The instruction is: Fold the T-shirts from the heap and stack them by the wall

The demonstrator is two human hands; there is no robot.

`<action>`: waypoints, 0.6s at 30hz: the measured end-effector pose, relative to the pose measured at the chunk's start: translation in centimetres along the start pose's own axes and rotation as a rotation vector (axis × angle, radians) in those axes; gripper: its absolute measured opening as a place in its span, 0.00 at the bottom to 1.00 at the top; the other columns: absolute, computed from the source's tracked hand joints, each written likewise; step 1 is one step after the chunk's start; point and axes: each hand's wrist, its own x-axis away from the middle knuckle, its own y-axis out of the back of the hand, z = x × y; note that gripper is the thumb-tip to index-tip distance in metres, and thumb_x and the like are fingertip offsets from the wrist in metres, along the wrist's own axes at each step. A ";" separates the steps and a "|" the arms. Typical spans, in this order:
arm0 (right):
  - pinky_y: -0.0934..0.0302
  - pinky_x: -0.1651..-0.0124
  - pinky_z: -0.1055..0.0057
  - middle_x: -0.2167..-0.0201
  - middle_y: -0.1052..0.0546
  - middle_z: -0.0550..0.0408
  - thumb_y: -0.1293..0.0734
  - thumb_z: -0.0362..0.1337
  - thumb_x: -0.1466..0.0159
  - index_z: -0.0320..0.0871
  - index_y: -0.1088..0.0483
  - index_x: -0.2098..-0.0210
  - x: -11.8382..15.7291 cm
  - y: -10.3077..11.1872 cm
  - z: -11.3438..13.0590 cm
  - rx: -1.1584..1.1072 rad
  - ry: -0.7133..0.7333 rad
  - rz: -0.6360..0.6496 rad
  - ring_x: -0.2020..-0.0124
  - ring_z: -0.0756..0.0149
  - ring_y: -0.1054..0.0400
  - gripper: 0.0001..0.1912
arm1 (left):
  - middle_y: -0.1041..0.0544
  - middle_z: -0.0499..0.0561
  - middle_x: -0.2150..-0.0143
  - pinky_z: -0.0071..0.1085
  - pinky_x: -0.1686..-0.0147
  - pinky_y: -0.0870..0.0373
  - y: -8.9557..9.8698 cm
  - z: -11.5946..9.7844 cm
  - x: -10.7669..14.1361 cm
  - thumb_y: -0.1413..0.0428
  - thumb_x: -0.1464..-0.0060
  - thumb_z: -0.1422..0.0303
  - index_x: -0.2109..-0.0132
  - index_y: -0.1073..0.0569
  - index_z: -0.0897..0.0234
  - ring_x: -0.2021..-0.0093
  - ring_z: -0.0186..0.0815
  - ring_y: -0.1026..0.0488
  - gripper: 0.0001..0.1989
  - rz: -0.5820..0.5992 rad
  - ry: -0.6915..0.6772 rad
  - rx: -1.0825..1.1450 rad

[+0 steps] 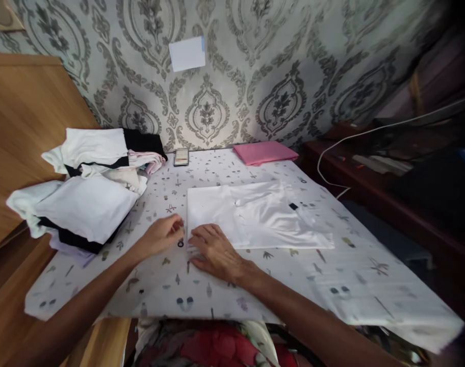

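Note:
A white garment (251,216) lies folded flat on the printed cloth, with a small dark label (293,206) near its right end and wrinkles over its right half. My right hand (217,252) rests palm down on its near left corner, fingers stretched out. Just left of the garment's left edge is my left hand (161,235), its fingers loosely bent and nothing visible in them. A narrow gap separates it from the fabric.
The patterned white cloth (232,295) covers the table. Two piles of folded clothes (87,209) stand at the left beside a wooden panel (26,107). Toward the wall lie a pink folded cloth (266,152) and a small card-like object (181,157). A white cable (364,131) hangs at right.

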 end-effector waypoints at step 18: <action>0.36 0.59 0.67 0.60 0.22 0.49 0.37 0.32 0.32 0.41 0.29 0.59 -1.0 2.7 3.6 0.112 -0.440 -0.020 0.56 0.59 0.29 0.06 | 0.28 0.45 0.81 0.26 0.79 0.34 1.7 -1.7 -11.3 0.35 0.66 0.67 0.70 0.27 0.65 0.79 0.34 0.28 0.13 -0.232 0.250 0.594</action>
